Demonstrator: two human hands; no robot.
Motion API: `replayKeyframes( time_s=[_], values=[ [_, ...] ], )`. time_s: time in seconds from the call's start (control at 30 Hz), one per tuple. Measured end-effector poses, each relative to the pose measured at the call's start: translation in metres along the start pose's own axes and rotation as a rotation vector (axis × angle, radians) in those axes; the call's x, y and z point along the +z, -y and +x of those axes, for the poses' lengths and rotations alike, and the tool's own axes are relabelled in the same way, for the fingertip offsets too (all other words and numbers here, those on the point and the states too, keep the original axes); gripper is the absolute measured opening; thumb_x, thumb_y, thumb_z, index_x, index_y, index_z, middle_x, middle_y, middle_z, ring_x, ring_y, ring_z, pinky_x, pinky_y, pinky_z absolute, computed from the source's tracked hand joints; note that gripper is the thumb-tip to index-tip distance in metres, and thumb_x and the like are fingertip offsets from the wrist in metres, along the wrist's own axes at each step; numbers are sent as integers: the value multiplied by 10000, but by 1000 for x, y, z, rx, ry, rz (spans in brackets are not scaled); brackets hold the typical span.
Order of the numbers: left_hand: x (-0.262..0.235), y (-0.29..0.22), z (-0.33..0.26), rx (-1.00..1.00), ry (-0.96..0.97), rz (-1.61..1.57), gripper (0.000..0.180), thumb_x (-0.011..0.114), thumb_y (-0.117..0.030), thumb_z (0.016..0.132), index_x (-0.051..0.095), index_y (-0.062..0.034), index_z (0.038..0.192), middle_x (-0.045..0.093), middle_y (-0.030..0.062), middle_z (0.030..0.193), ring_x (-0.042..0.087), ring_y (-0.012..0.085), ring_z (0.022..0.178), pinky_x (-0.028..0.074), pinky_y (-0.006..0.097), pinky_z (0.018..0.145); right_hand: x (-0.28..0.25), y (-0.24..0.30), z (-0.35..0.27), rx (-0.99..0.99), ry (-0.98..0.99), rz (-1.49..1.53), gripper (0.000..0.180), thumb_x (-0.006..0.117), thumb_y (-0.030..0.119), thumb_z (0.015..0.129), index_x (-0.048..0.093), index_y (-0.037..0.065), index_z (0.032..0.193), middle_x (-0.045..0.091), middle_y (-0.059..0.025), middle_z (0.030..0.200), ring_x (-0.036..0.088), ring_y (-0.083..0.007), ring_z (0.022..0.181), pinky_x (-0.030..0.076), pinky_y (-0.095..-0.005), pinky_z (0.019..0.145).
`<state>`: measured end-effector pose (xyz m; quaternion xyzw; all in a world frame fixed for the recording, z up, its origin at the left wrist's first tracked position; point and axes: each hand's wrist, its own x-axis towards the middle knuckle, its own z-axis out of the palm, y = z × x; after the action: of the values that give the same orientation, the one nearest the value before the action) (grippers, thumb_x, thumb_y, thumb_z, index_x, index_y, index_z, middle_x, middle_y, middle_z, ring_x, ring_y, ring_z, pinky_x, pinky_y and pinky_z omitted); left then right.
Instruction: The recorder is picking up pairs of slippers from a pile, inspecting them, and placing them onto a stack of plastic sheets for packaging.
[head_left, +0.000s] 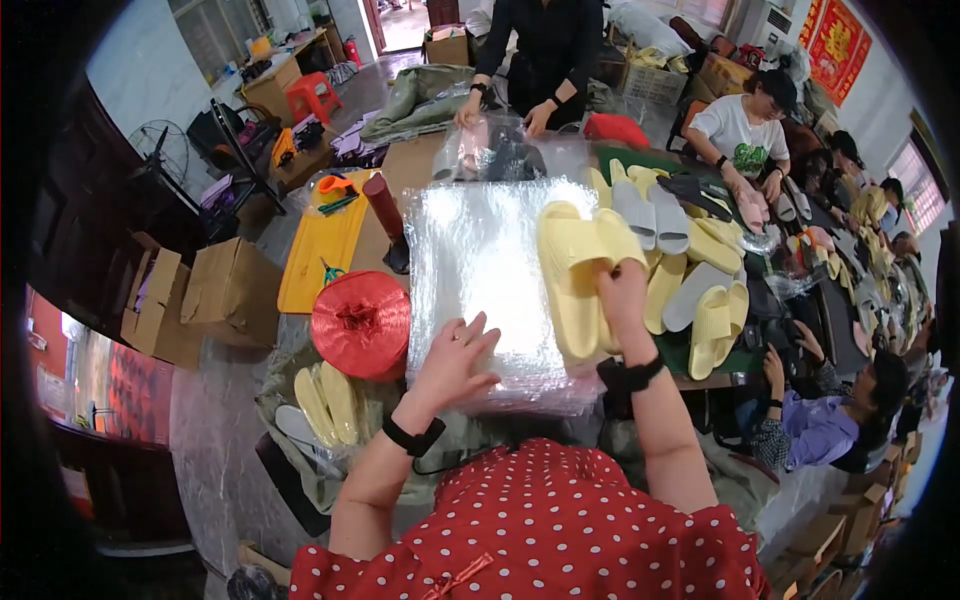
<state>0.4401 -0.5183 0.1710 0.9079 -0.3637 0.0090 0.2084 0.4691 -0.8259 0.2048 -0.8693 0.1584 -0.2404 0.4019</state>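
Note:
A pair of pale yellow slide slippers [570, 290] is in my right hand [624, 303], whose fingers are closed on them at the strap. The slippers are over the right edge of a stack of clear plastic bags [465, 260]. On the near part of that stack, my left hand [457, 362] lies with its fingers spread, holding nothing. To the right, several loose yellow and grey slippers [713, 325] rest on a green surface. My right fingertips are partly hidden by the slippers.
Left of the stack are a roll of red plastic twine [361, 325], a dark red cylinder [383, 208] and a yellow tray [318, 255]. Bagged yellow slippers [328, 403] lie at lower left. Across the table a person in black [545, 50] handles bagged slippers; others work at right.

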Motion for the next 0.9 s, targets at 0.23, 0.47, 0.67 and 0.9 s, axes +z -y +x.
replayKeyframes(
  time_s=[0.23,0.47,0.67,0.9],
  values=[
    [19,-29,19,-99,-96,96,698,753,-430,776,540,-51,1322,511,264,1348,499,429,1130,479,506,869,-78,-67,-48,52,-190,47,233,705,128,849,606,-78,892,607,-198,807,554,-311,721,434,-385,660],
    [12,-33,37,13,-80,88,844,747,-506,756,464,-87,1432,390,279,1478,351,493,1349,337,551,1091,-128,-81,-112,118,-212,5,187,697,36,834,619,-57,976,610,-124,813,548,-196,733,439,-331,666],
    [12,-38,24,102,254,-1,789,671,-517,832,400,-190,1498,208,194,1608,153,446,1477,136,615,1165,-138,-65,-147,146,-226,114,244,671,-28,838,623,-39,1077,647,-83,929,575,-143,767,467,-285,691],
    [13,-13,25,-2,289,-539,685,649,-403,890,429,-124,1476,267,242,1575,173,449,1471,182,526,1185,-139,-56,-165,111,-164,216,324,646,-39,874,594,-41,1194,639,-105,1112,604,-175,1006,468,-298,858]
  ],
)
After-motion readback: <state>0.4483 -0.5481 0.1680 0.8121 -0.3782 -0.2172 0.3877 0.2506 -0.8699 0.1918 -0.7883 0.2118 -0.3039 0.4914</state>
